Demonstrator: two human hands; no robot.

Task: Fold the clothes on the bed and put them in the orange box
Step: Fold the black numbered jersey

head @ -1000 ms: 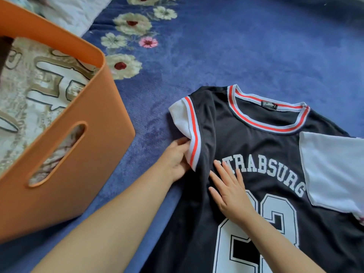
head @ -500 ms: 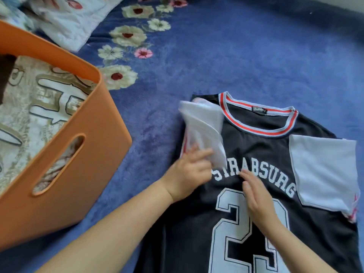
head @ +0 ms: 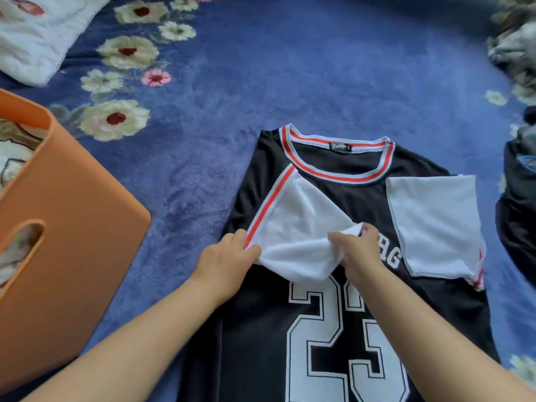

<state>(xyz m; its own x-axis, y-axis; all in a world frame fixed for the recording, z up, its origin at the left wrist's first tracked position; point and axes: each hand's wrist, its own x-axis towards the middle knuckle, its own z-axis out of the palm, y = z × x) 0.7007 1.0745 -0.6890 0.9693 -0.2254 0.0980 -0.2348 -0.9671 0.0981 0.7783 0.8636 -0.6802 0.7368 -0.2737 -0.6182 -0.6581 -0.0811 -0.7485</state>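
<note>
A black jersey (head: 342,192) with a white number 23 and a red-and-white striped collar lies face up on the blue bed cover. Its white left sleeve (head: 293,227) is folded inward over the chest lettering. My left hand (head: 226,264) pinches the sleeve's red-striped cuff edge. My right hand (head: 358,250) pinches the sleeve's other end near the middle of the chest. The other white sleeve (head: 435,224) lies folded in on the right side. The orange box (head: 66,250) stands at the left with a folded printed garment (head: 11,158) inside.
The blue cover (head: 290,68) carries flower prints at the upper left. A white quilted pillow (head: 32,39) sits in the top left corner. Dark crumpled clothes (head: 519,204) lie at the right edge, with more patterned fabric (head: 516,44) at the top right.
The left sleeve has been turned over from the jersey's side onto the chest and spread out. My right hand went from lying flat on the jersey to pinching the sleeve.
</note>
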